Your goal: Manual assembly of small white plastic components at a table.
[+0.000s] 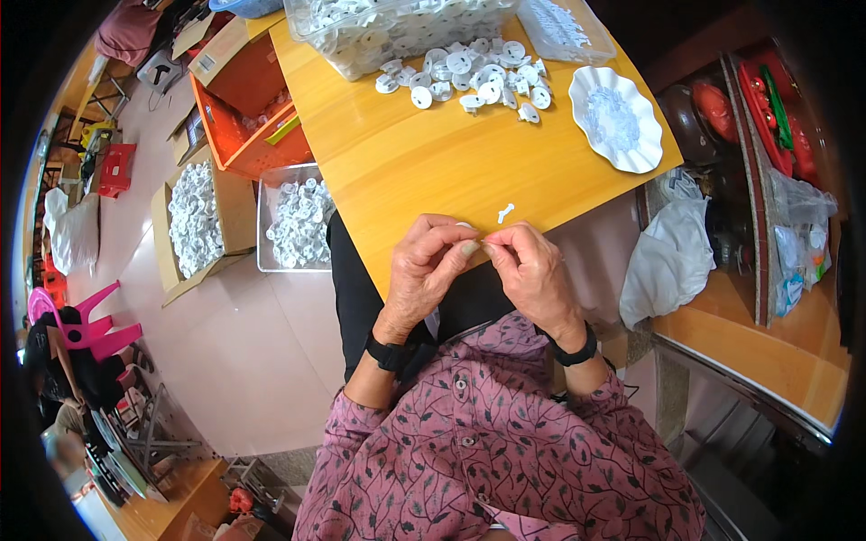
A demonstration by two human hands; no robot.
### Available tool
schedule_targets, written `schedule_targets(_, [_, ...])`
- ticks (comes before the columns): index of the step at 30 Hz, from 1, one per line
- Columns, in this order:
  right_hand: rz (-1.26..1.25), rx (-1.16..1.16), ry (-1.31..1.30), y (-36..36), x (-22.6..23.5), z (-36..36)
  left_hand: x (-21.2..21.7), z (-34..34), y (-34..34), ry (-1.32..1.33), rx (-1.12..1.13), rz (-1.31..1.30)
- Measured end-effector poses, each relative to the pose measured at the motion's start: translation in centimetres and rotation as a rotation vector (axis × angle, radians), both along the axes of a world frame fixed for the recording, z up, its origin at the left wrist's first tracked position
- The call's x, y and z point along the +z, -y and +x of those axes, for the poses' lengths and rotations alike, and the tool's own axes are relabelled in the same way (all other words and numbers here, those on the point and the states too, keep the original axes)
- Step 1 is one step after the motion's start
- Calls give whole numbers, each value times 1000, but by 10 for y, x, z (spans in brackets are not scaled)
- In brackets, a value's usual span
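Both my hands meet at the table's near edge, fingertips almost touching. My left hand (426, 263) is closed in a pinch, and a bit of a white round plastic piece (463, 224) peeks out above its fingers. Thumb and forefinger of my right hand (529, 270) are pressed together beside it; whatever they grip is too small or hidden to tell. Just beyond the fingertips, a small white plastic part (506, 214) with a narrow stem lies on the wooden table (388, 153). Farther off is a loose pile of white round plastic pieces (487, 93).
A clear bin (347, 59) of white pieces stands at the table's far side. To the right are a scalloped white dish (640, 160) of small clear parts and a clear tray (591, 45). Left on the floor: a filled cardboard box (236, 212), clear tub (267, 243) and orange crate (216, 135).
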State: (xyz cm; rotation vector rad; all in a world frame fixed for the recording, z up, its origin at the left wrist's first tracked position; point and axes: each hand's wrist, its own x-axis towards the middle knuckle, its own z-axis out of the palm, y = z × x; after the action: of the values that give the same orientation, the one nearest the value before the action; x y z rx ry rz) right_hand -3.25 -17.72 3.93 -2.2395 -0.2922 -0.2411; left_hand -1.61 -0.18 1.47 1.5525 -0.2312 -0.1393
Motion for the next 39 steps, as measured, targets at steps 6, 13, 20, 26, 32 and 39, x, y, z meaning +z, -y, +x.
schedule_targets(6, [-52, 38, 41, -4, -3, 0, -2, 1, 4, 128, 19, 50])
schedule_targets(13, [-99, 29, 107, -8, 1, 1, -6, 1, 1, 141, -3, 75])
schedule_targets(20, [225, -94, 13, -16, 4, -2, -7, 1, -4, -204, 0, -308])
schedule_targets(26, [363, -86, -58, -25, 0, -4, -11, 2, -6, -184, -2, -333])
schedule_targets(32, [428, -83, -114, -30, -6, -1, -9, 2, -7, -223, -28, -413])
schedule_targets(39, [582, -133, -151, -32, -14, 0, 0, -2, -11, -401, -110, -508])
